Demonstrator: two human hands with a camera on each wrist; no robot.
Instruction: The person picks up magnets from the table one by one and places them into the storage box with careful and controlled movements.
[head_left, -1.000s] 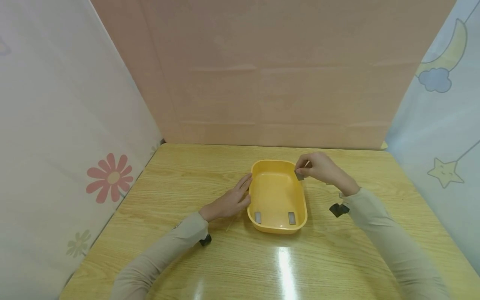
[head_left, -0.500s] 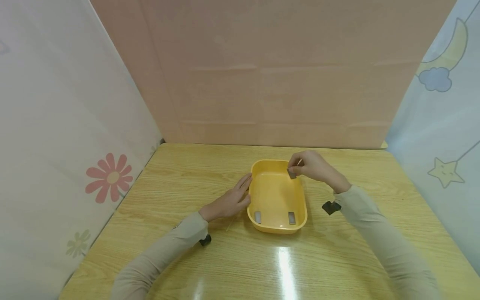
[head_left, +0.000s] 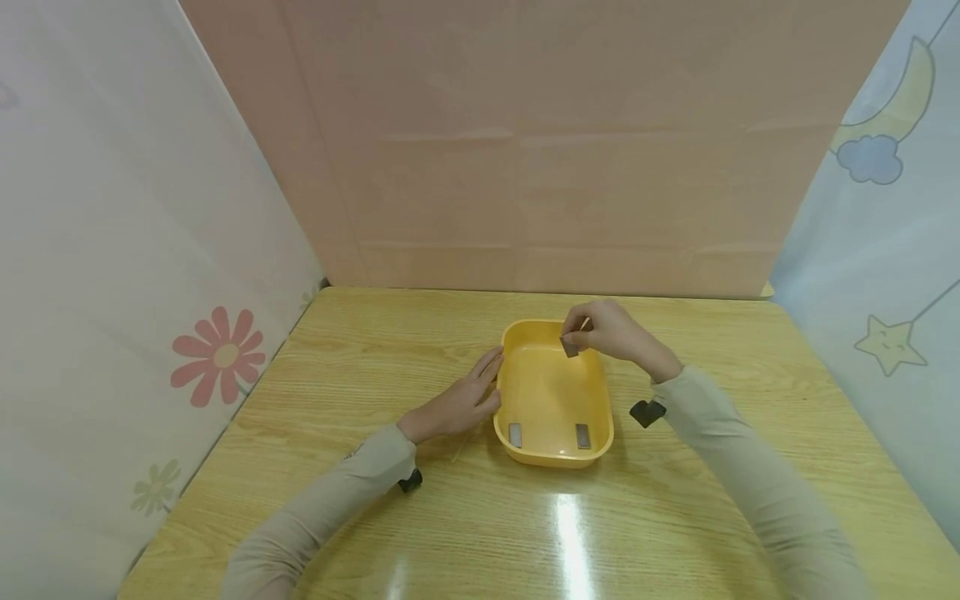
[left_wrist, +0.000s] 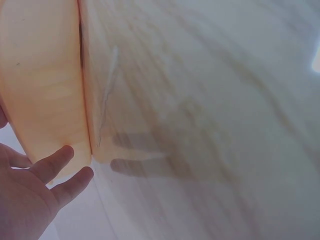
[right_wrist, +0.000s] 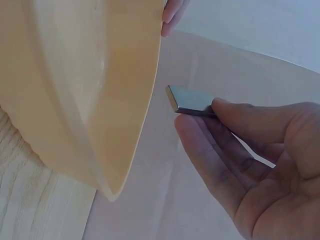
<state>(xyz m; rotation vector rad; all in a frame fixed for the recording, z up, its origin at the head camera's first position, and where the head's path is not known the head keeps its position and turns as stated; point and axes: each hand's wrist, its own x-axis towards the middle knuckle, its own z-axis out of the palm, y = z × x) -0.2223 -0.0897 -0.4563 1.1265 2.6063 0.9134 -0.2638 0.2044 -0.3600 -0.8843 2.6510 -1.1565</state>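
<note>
Just right of centre frame, a yellow tub (head_left: 551, 387) sits on the table (head_left: 465, 533), long axis running up-down. The right hand's (head_left: 611, 332) pinching a small grey slab (head_left: 570, 347) above the tub's upper end, so that end's way closer than the two grey pieces (head_left: 582, 436) down low. Left hand's (head_left: 465, 402) against the left side, fingers loose, gripping nothing.

Screened-off workspace, flower-print sheet (head_left: 142, 250), pink backdrop (head_left: 540, 150), wood-grain table (head_left: 480, 517)
</note>
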